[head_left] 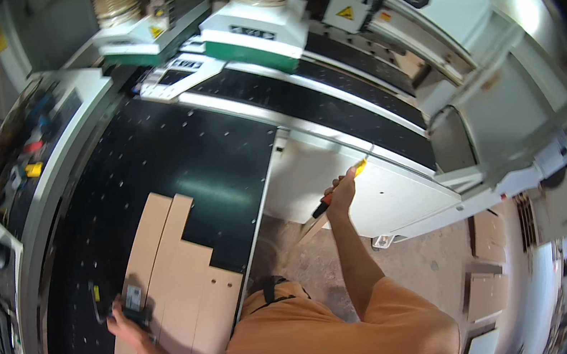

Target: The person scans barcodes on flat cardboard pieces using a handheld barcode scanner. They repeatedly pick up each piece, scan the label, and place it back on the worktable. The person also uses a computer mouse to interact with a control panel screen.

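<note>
My left hand (126,328) is over the left edge of the tan boards, its fingers closed on a small dark device (134,299) with a pale rectangular face. Just left of it, a dark bent piece (95,296) with a yellow mark lies on the black bed; whether it joins the device I cannot tell. The tan boards (176,286) lie side by side, one with a stepped end and two small holes. Out to the right, my right hand (341,190) is wrapped round a yellow, red and black hand tool (361,166), whose thin tip points at the machine's white rail.
The black machine bed (215,157) runs under the boards. Beyond it stand white-and-green machine heads (252,33) with wide ribbed hoses. A cluttered shelf (39,139) is at left. Panels (488,293) lean at right above the concrete floor (414,282).
</note>
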The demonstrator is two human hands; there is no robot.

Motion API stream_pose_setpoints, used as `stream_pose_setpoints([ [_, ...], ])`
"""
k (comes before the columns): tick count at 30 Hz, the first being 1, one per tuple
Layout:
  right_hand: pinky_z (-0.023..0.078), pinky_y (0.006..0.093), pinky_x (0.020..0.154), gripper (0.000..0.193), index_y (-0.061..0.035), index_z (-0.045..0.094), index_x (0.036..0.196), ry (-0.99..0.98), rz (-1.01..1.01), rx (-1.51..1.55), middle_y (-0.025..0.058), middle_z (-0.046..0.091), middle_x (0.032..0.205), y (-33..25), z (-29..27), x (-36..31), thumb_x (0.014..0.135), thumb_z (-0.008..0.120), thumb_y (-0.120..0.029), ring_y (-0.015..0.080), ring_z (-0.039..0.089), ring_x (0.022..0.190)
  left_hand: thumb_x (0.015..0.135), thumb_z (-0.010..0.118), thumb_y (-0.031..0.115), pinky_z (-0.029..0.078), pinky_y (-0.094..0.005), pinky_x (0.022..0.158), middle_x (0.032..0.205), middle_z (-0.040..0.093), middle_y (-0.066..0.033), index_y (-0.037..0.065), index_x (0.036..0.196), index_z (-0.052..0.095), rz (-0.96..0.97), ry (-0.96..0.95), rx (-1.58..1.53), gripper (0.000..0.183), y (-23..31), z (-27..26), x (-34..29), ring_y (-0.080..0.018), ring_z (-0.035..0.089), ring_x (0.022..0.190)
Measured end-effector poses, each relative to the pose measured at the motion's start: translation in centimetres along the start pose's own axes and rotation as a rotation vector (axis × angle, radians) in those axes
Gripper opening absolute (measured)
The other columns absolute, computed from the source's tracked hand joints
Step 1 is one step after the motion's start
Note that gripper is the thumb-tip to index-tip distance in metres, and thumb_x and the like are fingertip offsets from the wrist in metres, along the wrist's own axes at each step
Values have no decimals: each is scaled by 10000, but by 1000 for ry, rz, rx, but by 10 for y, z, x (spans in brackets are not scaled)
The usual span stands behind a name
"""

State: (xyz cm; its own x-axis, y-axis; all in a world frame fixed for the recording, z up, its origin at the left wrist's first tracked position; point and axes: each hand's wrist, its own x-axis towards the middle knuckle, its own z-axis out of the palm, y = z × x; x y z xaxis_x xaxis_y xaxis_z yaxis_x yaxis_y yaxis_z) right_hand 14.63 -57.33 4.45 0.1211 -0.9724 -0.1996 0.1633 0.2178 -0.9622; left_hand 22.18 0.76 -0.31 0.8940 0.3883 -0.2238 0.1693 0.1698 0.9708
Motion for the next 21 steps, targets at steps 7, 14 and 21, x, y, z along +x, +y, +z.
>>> stream_pose_setpoints([
  [7, 429, 283, 466, 583, -66, 577, 1203, -1425, 172, -1213, 29, 607, 794, -74, -5, -109, 1037, 413, -600, 101, 484, 509, 941, 665, 274, 492, -307, 849, 983, 718, -104, -89, 1063, 733, 120, 94, 131, 389, 7, 5, -5, -170, 626, 871],
  [14, 505, 554, 793, 465, 20, 536, 1206, -1271, -142, -1573, 298, 699, 964, -83, -4, -128, 1057, 478, -416, 482, 677, 893, 938, 652, 258, 484, -315, 885, 988, 718, -102, -82, 1079, 738, 113, 98, 176, 377, 25, 15, -16, -178, 629, 907],
  [21, 494, 384, 594, 415, -9, 536, 1081, -899, -415, -1002, 136, 646, 802, -68, 15, -122, 1074, 442, -413, 243, 635, 657, 931, 648, 217, 482, -325, 921, 1004, 727, -116, -79, 1080, 721, 143, 103, 198, 340, 28, 15, -19, -185, 636, 936],
])
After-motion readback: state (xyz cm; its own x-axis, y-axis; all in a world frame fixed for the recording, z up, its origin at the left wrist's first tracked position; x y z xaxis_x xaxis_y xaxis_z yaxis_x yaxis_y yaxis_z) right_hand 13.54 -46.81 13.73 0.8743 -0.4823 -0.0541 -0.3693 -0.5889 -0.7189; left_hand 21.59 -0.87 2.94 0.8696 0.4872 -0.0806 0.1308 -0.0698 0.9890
